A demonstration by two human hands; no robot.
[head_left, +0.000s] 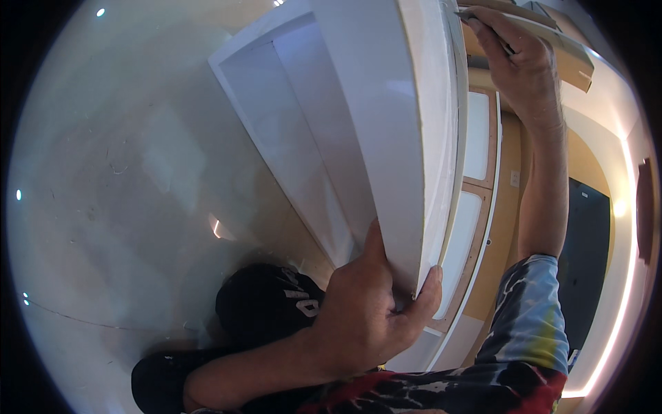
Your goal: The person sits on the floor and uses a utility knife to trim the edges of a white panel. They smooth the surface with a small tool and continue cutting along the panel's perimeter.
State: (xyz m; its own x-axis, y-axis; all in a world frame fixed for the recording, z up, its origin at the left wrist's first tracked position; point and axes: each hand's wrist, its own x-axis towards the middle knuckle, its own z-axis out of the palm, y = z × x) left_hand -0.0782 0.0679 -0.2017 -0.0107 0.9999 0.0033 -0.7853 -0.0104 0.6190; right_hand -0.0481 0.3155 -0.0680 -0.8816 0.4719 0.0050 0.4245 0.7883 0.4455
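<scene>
A long white box-like panel piece (386, 117), open on its left side, stands tilted in front of me. Its lower end is pinched by my left hand (365, 297), with fingers on the inner side and the thumb around the right edge. Along its right side runs a paler, rough-looking edge strip (434, 131). My right hand (524, 62) is raised at the upper right, closed around a thin, grey, pointed tool (466, 14). The tool's tip lies at the far end of that edge; its handle is mostly hidden in my fingers.
A glossy pale floor (138, 159) spreads at the left. Black clothing with white print (265, 303) shows below the box. At the right stand a wood-framed white-panelled unit (476, 186), a cardboard-coloured board (576, 65), a dark screen-like panel (586, 255) and a lit strip (631, 276).
</scene>
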